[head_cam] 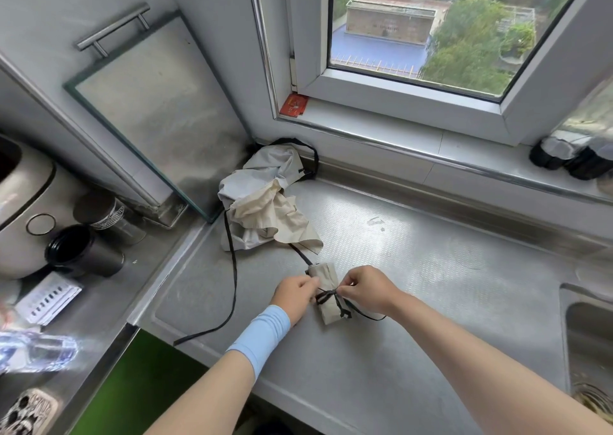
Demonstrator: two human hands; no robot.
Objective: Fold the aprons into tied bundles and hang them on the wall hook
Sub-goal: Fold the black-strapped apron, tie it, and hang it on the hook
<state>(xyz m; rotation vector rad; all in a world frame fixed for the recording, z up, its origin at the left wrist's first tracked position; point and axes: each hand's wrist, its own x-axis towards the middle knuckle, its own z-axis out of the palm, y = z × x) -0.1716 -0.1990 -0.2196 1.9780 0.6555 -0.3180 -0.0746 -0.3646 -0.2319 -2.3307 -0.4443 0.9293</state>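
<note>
A small beige apron bundle [326,287] lies on the steel counter [431,268], rolled tight with a black strap [328,297] crossed around its middle. My left hand [293,293] pinches the strap at the bundle's left side. My right hand [365,288] pinches the strap at the knot on the right; a loose end trails under that wrist. Behind, in the corner, a crumpled pile of grey and cream aprons [265,202] lies with long black straps [232,268] running toward the counter's front edge. No wall hook is in view.
A glass panel [159,109] leans against the wall at left. Dark jars [86,252], a steel appliance [23,195], a plastic bottle [36,351] and a phone [26,411] crowd the lower left counter. A sink [590,335] sits at right, jars [570,156] on the windowsill.
</note>
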